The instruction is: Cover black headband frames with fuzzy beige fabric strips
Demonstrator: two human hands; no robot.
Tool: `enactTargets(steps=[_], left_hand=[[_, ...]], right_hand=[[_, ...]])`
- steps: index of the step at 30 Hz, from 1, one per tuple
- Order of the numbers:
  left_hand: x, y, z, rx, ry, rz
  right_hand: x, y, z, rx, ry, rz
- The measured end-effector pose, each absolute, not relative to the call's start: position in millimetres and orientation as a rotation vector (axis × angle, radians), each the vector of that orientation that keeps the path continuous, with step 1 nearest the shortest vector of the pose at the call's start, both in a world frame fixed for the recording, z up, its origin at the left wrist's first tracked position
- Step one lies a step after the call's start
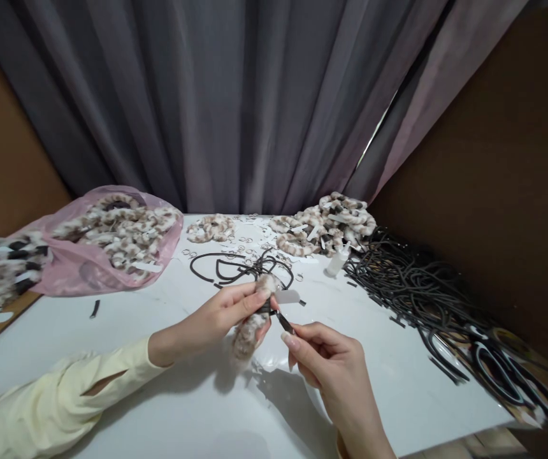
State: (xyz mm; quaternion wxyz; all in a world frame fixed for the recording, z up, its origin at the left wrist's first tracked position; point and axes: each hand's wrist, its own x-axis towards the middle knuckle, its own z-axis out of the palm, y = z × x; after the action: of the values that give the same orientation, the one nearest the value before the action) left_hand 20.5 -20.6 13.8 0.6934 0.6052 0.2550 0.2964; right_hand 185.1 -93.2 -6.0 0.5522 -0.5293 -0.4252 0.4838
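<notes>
My left hand (236, 310) is closed around a brown-and-white furry loop (245, 339), held above the white table. A black band (265, 306) wraps the fur near my left fingertips, and a pale tag (287, 296) sticks out to the right. Between thumb and fingers, my right hand (332, 358) pinches a short black strip (284, 322) that reaches toward the band. Whether the strip is joined to the band is too small to tell. Just behind the hands lie loose black cords (202, 257).
A pink plastic bag (66, 268) of furry loops lies at left. Further loops (345, 213) are heaped at back right, near a small white bottle (337, 261). Black cords (398, 274) and scissors (498, 376) lie along the right edge. Small metal rings (245, 241) are scattered at the back.
</notes>
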Motion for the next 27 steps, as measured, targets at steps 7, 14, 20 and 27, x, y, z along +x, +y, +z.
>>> enactTargets(steps=[7, 14, 20, 27], left_hand=[[25.0, -24.3, 14.2, 1.284, 0.669, 0.701], [27.0, -23.7, 12.4, 1.271, 0.701, 0.743], [26.2, -24.4, 12.8, 1.338, 0.702, 0.776], [26.8, -25.1, 12.4, 1.369, 0.697, 0.769]], right_hand=[[186.9, -92.8, -11.5, -1.309, -1.276, 0.844], [190.0, -91.5, -14.0, -1.336, -1.246, 0.926], [198.3, -87.5, -16.1, -1.29, -1.09, 1.182], [195.0, -87.1, -14.7, -1.217, -1.014, 1.322]])
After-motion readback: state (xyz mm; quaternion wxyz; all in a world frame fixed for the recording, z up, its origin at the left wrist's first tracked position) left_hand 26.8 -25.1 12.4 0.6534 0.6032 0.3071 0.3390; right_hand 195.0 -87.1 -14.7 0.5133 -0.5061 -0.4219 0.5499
